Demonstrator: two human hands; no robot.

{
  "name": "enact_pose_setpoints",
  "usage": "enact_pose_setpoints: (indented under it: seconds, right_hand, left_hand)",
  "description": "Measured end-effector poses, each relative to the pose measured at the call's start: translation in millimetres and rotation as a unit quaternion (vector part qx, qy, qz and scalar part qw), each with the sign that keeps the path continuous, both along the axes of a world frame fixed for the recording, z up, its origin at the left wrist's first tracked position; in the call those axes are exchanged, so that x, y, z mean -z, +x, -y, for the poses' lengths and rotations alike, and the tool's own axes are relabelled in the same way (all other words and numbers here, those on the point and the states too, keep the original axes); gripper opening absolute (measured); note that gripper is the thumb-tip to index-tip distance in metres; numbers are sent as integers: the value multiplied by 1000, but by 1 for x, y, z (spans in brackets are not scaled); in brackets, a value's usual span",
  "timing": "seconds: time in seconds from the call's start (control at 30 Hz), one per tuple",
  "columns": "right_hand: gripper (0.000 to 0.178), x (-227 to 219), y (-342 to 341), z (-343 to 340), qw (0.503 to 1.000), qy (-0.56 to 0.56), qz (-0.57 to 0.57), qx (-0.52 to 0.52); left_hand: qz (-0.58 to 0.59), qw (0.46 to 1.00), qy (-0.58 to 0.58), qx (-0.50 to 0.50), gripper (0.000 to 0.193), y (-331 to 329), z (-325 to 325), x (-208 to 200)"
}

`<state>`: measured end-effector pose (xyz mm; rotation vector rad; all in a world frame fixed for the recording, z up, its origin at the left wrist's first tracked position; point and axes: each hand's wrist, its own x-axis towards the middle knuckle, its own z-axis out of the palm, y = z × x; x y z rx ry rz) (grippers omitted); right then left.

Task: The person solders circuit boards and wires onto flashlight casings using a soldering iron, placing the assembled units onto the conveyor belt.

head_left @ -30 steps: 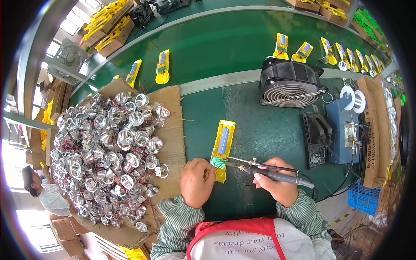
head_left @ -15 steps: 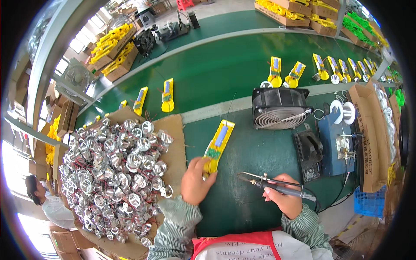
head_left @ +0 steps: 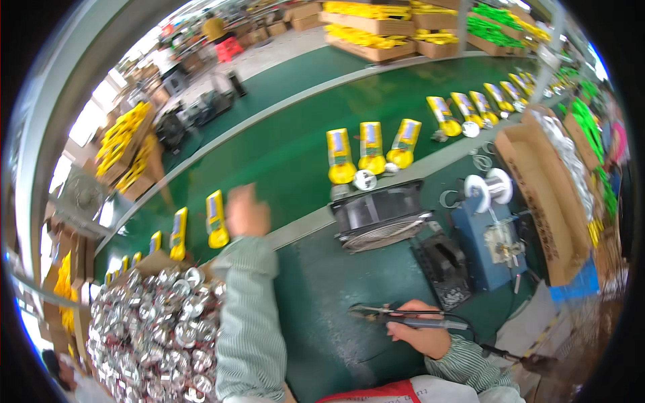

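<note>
My left hand (head_left: 247, 211) is stretched out over the green conveyor belt, blurred by motion. Its fingers are smeared, so whether it holds anything does not show. Just left of it lies a yellow plastic housing (head_left: 216, 220) with a light-coloured cell inside. Another yellow housing (head_left: 178, 233) lies further left. Low over the dark green bench (head_left: 316, 289), my right hand (head_left: 422, 329) is closed around the grey handle of a soldering iron (head_left: 430, 323). The iron's tip points left, with a thin metal guide alongside.
A heap of silver reflector cups (head_left: 158, 329) stands at the left. Beyond the bench are a black fan (head_left: 379, 211), a black stand (head_left: 440, 269), a blue device (head_left: 487, 235) with a white spool (head_left: 488, 190) and a long carton (head_left: 547, 208). More yellow housings (head_left: 371, 148) line the belt.
My left hand has left the bench and reached forward to the belt; the housing it touched no longer shows on the bench. The view has swung right. My right hand still holds the soldering iron.
</note>
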<state>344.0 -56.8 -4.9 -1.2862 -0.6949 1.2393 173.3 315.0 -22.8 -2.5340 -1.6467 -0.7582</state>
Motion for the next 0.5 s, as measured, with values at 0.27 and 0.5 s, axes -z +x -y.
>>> enact_pose_setpoints:
  seconds: [0.27,0.5]
  right_hand:
    - [14,2,0,5,999,17,50,-7]
    - [20,-8,-1,14,990,53,124,-30]
  left_hand:
    - [-105,974,-118,-160,87,-79,-17,18]
    - [-44,997,-52,-23,75,-70,80,-13]
